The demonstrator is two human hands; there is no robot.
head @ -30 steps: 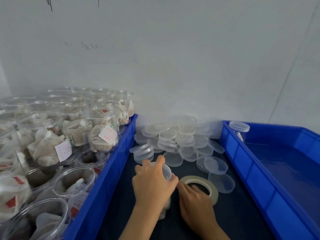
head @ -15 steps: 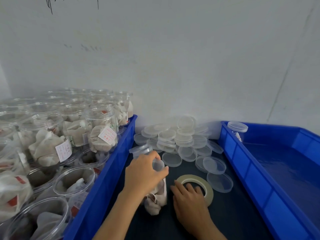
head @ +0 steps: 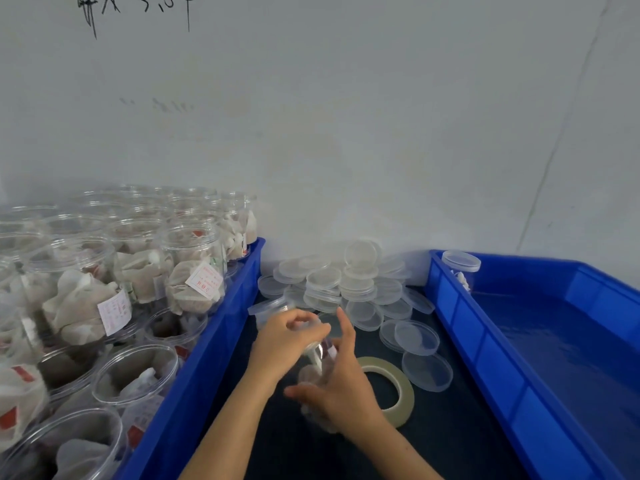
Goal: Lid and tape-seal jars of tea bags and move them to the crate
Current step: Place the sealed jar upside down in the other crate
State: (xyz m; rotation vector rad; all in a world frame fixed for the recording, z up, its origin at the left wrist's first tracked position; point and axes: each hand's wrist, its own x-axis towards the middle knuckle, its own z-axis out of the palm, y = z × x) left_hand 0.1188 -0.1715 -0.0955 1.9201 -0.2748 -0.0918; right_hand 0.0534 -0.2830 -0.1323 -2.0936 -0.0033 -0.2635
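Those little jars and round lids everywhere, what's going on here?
A person is closing up jars of tea bags. Both hands are on one clear jar on the dark mat: the left hand grips its top, the right hand cups its side. A tape roll lies beside it, a pile of loose lids behind. Open jars fill the left crate; the right crate holds one lidded jar.

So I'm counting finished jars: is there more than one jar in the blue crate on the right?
No. The right crate holds a single lidded jar in its far left corner; the rest of its visible floor is bare.
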